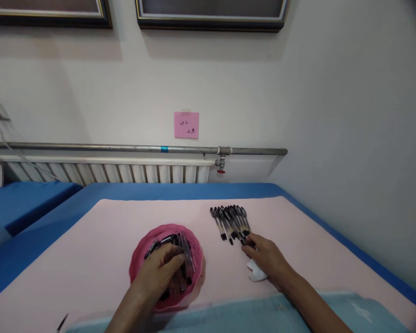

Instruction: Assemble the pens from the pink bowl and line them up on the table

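Note:
A pink bowl with a wavy rim [138, 247] holds several loose pens and clear pen parts [187, 259]. My left hand [162, 266] reaches into it, fingers curled down among the pens; its fingertips are partly hidden, so what they grip is unclear. Right of the bowl, a row of black-capped clear pens [230, 219] lies side by side, caps pointing away from me. My right hand [266, 256] is at the near end of this row, thumb and fingers closed on the end of a pen [241, 238]. Under that hand sits a crumpled white tissue [256, 271].
Pale pink sheeting [100, 249] covers the blue table [180, 189]. Light blue cloth [242, 317] lies along the near edge. A thin dark item [62, 322] rests at the lower left. Behind stand a radiator [152, 173] and a pipe [125, 148] with a red-handled valve [221, 171].

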A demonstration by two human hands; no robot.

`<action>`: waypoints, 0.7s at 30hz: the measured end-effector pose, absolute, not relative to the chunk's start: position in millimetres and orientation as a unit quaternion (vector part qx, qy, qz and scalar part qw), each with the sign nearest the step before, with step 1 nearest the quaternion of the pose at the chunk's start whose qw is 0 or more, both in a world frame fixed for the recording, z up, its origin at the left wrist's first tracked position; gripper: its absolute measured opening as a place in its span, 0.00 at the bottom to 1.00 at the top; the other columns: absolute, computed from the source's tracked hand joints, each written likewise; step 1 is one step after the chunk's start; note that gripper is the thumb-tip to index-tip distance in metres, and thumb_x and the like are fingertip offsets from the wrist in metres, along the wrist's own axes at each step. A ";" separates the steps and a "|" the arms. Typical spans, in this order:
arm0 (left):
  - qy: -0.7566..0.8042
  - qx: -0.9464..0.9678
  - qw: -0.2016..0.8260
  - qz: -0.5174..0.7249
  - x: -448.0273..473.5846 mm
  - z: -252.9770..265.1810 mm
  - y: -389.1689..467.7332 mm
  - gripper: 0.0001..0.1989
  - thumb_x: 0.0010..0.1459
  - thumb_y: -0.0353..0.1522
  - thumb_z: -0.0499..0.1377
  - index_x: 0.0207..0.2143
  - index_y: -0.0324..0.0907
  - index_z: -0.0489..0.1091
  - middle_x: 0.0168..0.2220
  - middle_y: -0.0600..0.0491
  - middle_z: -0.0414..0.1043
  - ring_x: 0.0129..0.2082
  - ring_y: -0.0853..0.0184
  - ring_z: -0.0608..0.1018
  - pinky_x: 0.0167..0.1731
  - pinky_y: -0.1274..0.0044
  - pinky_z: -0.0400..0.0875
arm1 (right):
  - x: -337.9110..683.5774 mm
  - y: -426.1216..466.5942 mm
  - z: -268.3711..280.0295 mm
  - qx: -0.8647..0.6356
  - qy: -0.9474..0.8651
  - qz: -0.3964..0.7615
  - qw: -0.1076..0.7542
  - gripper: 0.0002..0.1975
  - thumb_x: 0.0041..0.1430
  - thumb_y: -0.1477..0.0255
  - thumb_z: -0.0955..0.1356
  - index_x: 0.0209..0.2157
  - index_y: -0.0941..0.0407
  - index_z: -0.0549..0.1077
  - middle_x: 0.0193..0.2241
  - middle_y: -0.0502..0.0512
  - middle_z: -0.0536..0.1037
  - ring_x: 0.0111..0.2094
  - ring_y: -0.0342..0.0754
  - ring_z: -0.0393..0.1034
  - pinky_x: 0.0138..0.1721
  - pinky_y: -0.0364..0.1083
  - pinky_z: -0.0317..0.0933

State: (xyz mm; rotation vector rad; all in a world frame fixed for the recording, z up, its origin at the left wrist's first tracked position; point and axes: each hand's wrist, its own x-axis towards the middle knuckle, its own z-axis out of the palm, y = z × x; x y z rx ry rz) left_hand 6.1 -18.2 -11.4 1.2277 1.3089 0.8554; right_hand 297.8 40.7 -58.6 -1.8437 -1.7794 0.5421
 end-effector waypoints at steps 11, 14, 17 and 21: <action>0.557 0.540 0.520 0.357 5.1 -10.1 -18.4 0.10 0.50 0.38 0.54 0.32 0.43 0.68 0.23 0.56 0.70 0.20 0.70 0.72 0.20 0.79 0.64 | 292.1 50.4 -62.5 -0.678 -0.637 0.224 0.289 0.05 0.48 0.70 0.64 0.21 0.53 0.68 0.18 0.47 0.72 0.23 0.46 0.68 0.23 0.41 0.57; 0.568 0.529 0.522 0.355 4.0 -5.7 -19.8 0.11 0.50 0.39 0.54 0.32 0.42 0.69 0.21 0.57 0.68 0.18 0.71 0.69 0.18 0.79 0.61 | 290.3 49.4 -59.6 -0.677 -0.626 0.241 0.304 0.05 0.48 0.69 0.64 0.22 0.53 0.68 0.18 0.47 0.72 0.23 0.46 0.69 0.22 0.41 0.58; 0.577 0.512 0.518 0.369 -4.4 -5.2 -18.6 0.13 0.49 0.40 0.55 0.34 0.41 0.68 0.21 0.58 0.66 0.18 0.72 0.68 0.18 0.80 0.61 | 287.0 44.5 -54.3 -0.671 -0.612 0.266 0.322 0.04 0.48 0.69 0.64 0.23 0.53 0.67 0.17 0.46 0.70 0.22 0.45 0.68 0.21 0.41 0.59; 0.590 0.464 0.507 0.425 -20.1 -5.1 -14.9 0.13 0.48 0.40 0.55 0.33 0.40 0.67 0.25 0.57 0.67 0.22 0.72 0.69 0.20 0.81 0.62 | 273.6 31.1 -46.1 -0.652 -0.599 0.318 0.337 0.05 0.51 0.68 0.62 0.26 0.54 0.67 0.18 0.47 0.70 0.18 0.43 0.66 0.19 0.41 0.59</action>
